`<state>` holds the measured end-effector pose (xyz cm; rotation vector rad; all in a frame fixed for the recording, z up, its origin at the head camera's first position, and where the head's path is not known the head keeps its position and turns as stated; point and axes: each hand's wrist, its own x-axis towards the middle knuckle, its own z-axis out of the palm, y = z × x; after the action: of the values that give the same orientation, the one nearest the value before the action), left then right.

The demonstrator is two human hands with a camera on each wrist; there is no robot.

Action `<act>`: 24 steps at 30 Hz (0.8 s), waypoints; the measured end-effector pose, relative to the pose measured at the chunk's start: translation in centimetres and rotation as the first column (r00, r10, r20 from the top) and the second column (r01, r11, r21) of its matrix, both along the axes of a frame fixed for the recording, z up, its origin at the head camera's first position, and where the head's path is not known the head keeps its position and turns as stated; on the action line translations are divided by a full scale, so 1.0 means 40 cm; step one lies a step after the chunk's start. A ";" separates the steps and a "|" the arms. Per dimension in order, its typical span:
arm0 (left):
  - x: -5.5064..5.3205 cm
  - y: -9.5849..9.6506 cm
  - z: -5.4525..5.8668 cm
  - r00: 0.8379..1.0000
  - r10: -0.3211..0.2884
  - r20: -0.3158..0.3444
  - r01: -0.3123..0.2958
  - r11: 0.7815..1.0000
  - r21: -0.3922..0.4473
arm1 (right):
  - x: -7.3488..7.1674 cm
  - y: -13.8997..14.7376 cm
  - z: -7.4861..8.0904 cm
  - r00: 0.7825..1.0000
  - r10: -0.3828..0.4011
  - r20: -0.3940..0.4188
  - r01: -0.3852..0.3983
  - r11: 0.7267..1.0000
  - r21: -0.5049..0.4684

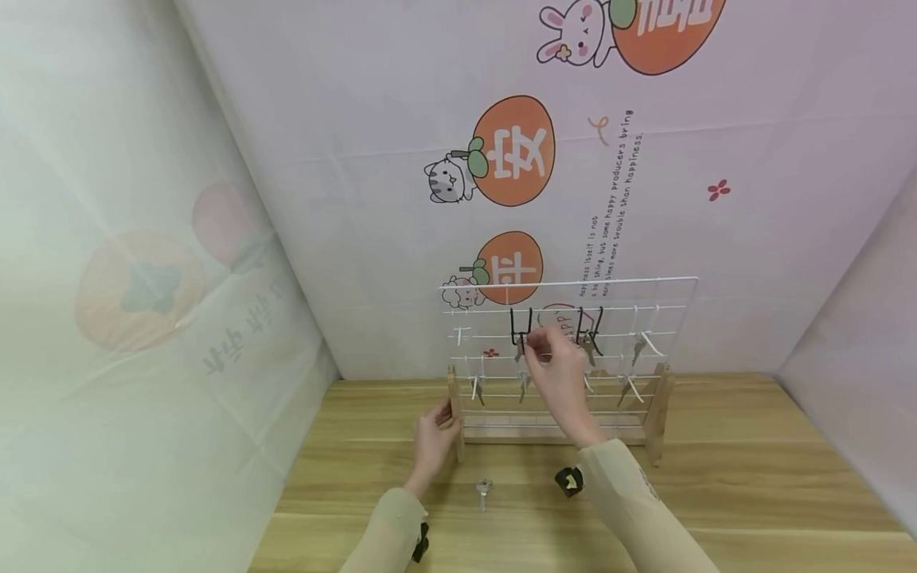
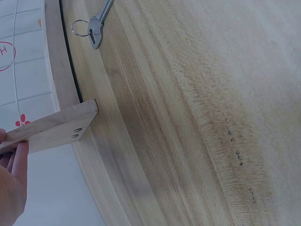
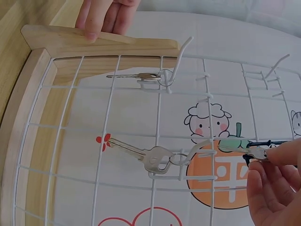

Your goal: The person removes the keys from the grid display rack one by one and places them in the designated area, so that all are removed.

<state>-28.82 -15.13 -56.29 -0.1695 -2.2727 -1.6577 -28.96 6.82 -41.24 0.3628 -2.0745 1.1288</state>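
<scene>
My right hand [image 1: 559, 372] pinches a silver key [image 3: 256, 152] between thumb and fingers, right at the left black hook [image 1: 512, 325] on a white wire grid rack [image 1: 609, 280]. The fingers cover part of this key, so I cannot tell whether its ring is on the hook. My left hand [image 1: 435, 438] grips the wooden side post [image 2: 61, 125] of the rack, thumb on one face and fingers on the other. Below the rack, another silver key [image 1: 483, 493] with a ring lies flat on the table.
Several keys hang by rings from other hooks, among them a larger key [image 3: 157, 159] and a smaller key [image 3: 148, 76] on white hooks. A white hook [image 1: 460, 336] at the upper left bears no key. A printed cloth [image 1: 358, 239] stands behind the wooden table [image 1: 752, 461].
</scene>
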 end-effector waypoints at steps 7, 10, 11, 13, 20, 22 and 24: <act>0.001 -0.001 0.001 1.000 -0.002 0.002 0.002 1.000 -0.003 | 0.013 -0.001 0.007 1.000 0.022 0.018 -0.022 1.000 -0.014; 0.004 0.000 0.005 1.000 -0.001 0.000 0.001 1.000 -0.007 | 0.020 -0.002 0.012 0.998 0.035 0.050 -0.034 0.999 -0.019; 0.005 0.000 0.005 1.000 -0.002 0.002 0.002 1.000 -0.006 | 0.022 -0.002 0.013 0.997 0.038 0.061 -0.037 0.999 -0.020; 0.006 0.000 0.006 1.000 -0.004 0.002 0.004 1.000 -0.005 | 0.025 -0.001 0.015 0.996 0.042 0.078 -0.041 0.999 -0.012; 0.004 0.000 0.004 1.000 -0.006 -0.004 0.006 1.000 -0.007 | 0.038 0.002 0.020 0.996 0.053 0.069 -0.056 0.998 0.034; 0.004 0.001 0.005 1.000 -0.007 0.003 0.007 1.000 -0.001 | 0.040 0.004 0.021 0.996 0.060 0.069 -0.062 0.998 0.032; 0.005 0.002 0.007 1.000 -0.007 0.012 0.007 1.000 0.009 | 0.042 0.007 0.022 0.995 0.068 0.068 -0.070 0.997 0.029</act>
<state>-28.62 -15.05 -56.01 -0.1667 -2.2757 -1.6763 -27.27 7.08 -40.37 0.4200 -2.1553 1.1646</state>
